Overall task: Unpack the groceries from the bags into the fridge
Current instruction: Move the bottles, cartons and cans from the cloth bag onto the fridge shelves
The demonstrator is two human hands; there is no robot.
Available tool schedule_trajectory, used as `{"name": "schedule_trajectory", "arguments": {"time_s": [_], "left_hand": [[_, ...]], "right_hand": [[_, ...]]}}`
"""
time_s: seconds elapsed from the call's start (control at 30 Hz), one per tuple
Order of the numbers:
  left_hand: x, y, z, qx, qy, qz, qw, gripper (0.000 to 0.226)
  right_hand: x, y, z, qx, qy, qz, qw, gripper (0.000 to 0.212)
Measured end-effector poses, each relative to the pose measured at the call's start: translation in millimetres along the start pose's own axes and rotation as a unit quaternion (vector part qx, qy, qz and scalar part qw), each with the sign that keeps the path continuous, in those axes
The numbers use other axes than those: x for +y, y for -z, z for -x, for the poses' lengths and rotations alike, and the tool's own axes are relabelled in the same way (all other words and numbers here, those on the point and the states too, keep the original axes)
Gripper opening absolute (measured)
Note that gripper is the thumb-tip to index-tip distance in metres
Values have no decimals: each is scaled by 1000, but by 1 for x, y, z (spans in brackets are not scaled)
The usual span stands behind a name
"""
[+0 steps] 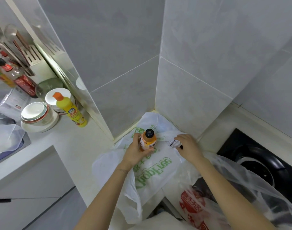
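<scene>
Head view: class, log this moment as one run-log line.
phase: unpacking | left hand: grips orange bottle upright over white bag | right hand: holds small labelled item

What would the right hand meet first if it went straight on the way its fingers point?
Probably the orange bottle gripped by the left hand. The right hand, pinching a small labelled item, points leftward over the white bag; depth is unclear.

One head-worn wide-angle view, tilted down and forward. Close above the pale cream counter (72, 146), facing the grey-tiled wall corner (125, 63).
</scene>
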State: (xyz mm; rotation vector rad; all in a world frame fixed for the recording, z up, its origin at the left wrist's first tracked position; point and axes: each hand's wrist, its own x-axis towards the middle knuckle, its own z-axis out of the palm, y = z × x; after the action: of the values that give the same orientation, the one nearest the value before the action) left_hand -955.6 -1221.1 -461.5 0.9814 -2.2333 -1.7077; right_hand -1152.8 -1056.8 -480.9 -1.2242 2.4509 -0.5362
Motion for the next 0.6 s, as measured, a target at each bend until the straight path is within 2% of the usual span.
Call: {"name": "schedule_trajectory", "arguments": {"time_s": [0.2, 0.6], "left_hand": [[-4, -8, -5, 6, -4, 24, 1000, 59], [1, -17, -17, -5, -19, 43, 999, 55]], "right_hand": [[9, 1, 2, -52, 17, 38, 998, 33], [13, 0, 2, -61, -79, 63, 993, 44]]}}
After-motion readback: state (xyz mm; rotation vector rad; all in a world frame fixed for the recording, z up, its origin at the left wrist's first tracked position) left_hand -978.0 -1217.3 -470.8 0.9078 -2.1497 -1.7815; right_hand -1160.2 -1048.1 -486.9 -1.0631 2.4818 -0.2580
